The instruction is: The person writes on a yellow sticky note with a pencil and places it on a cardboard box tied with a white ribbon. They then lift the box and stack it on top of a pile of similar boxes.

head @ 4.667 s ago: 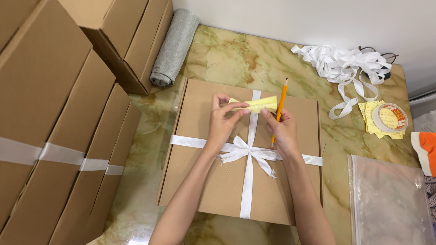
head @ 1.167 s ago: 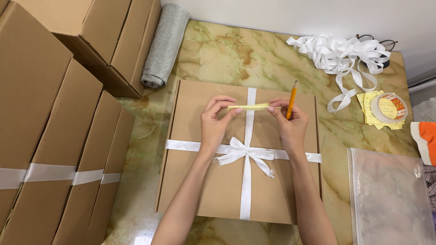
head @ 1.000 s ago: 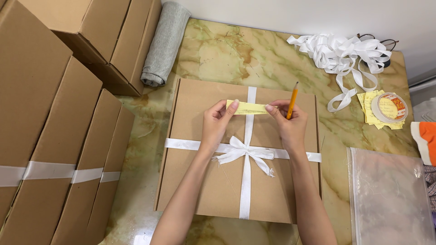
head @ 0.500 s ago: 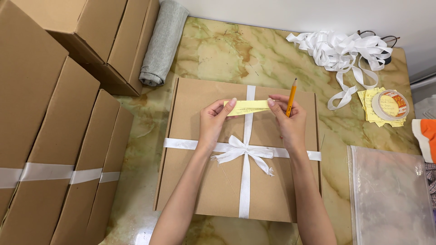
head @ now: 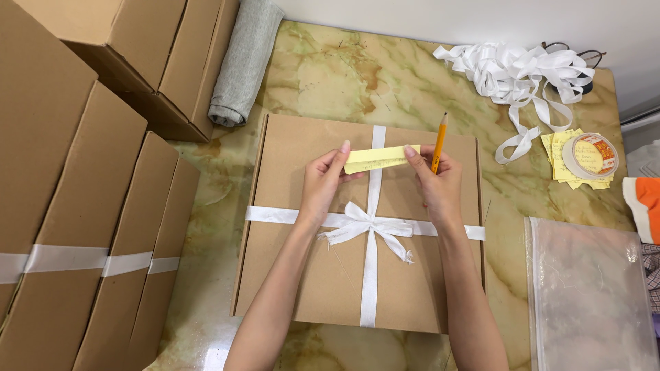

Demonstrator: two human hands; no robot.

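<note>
A flat brown cardboard box [head: 302, 282] lies on the marble table, tied crosswise with white ribbon [head: 370, 275] knotted in a bow [head: 364, 223] at its middle. Above the box's far half, both hands hold a folded yellow paper strip [head: 379, 158] by its ends. My left hand [head: 322, 182] pinches the left end. My right hand [head: 434, 182] pinches the right end and also grips an orange pencil [head: 438, 141], tip pointing away from me.
Stacked cardboard boxes [head: 82, 206], some with white ribbon, fill the left side. A rolled grey cloth [head: 244, 62] lies at the back. Loose white ribbon [head: 522, 72], yellow notes [head: 558, 148] and a tape roll [head: 590, 155] sit back right. A clear plastic bag [head: 588, 295] lies right.
The yellow strip has been folded narrower and turned between the fingers. Both hands stay above the far half of the box, and the pencil remains in the right hand.
</note>
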